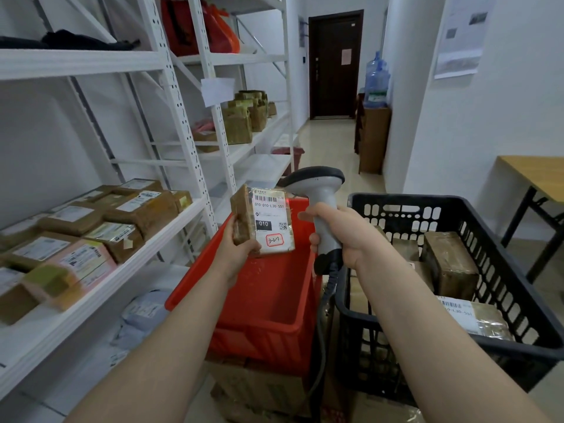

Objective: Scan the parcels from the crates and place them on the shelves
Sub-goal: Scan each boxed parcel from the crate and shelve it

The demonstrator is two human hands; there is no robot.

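A person's left hand point(236, 251) held a parcel point(244, 218) upright above the red crate point(268, 340). Its fingers point(229, 222) were wrapped round the lower left corner, which left the label point(270, 219) bare and turned toward the reader. The right hand point(341, 236) gripped the handle of a scanner point(320, 193) over the red crate's right rim, just beside the parcel, with the index finger laid along the front of the handle where a trigger would sit. The scanner's head leaned over the label's top edge, where a red glow fell beside the barcode. That suggested the read was being taken at that instant.

A red-ringed handwritten mark low on the label probably named the slot the parcel was bound for. The red crate looked empty as far as could be seen, so this may have been its last parcel. More boxes point(448, 261) waited in the black crate point(396, 197) touching the red crate's right side, kept within reach of the scanning hand. Left of the red crate, a white shelf point(128, 271) already carried labelled stock point(140, 209) lying label-up, with bare board toward its near end.
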